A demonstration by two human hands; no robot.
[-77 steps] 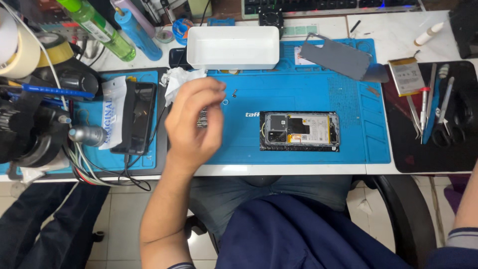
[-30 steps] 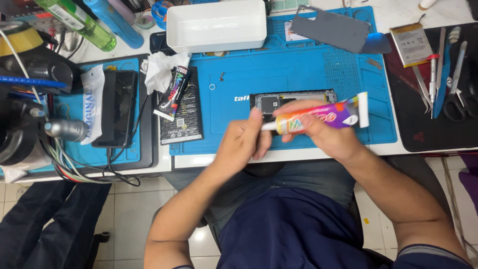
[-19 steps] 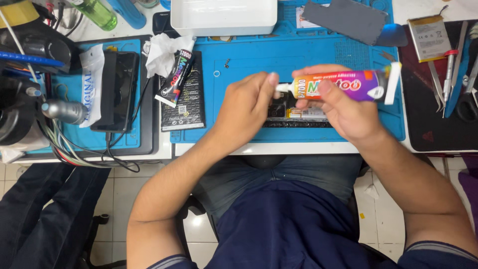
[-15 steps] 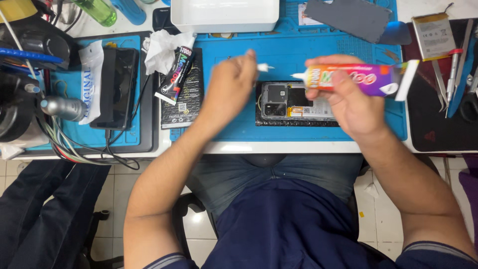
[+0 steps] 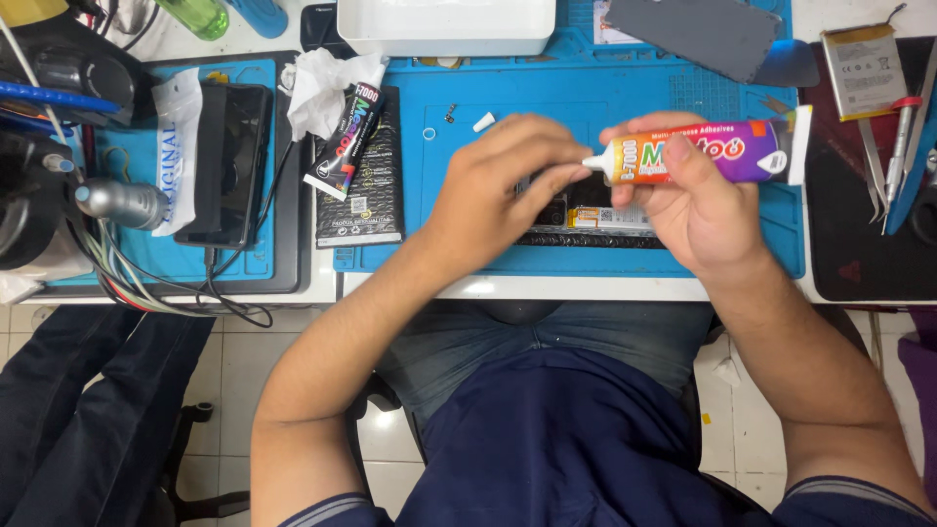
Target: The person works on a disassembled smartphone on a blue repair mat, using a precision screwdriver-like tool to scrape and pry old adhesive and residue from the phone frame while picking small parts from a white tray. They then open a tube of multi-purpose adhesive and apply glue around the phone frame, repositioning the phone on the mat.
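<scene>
My right hand [image 5: 698, 210] holds a purple and orange glue tube [image 5: 708, 153] level above the blue mat [image 5: 439, 229], with the white nozzle pointing left. My left hand [image 5: 498, 185] pinches the nozzle tip between thumb and forefinger. Under both hands lies an opened phone [image 5: 597, 221] with its inner parts showing, mostly covered. A small white cap-like piece [image 5: 484, 122] lies on the mat just beyond my left hand.
A black glue tube [image 5: 344, 141] rests on a dark flat pack [image 5: 363, 190] beside a crumpled tissue [image 5: 317, 83]. A white tray [image 5: 444, 24] and grey back cover [image 5: 698, 34] lie at the far edge. Battery [image 5: 864, 59] and tools [image 5: 898, 146] lie right; a black phone [image 5: 229, 161] and cables [image 5: 146, 283] left.
My left hand pulled away from the nozzle with a small white piece half a second ago and is now back at the tip. The tube has shifted slightly and stays level.
</scene>
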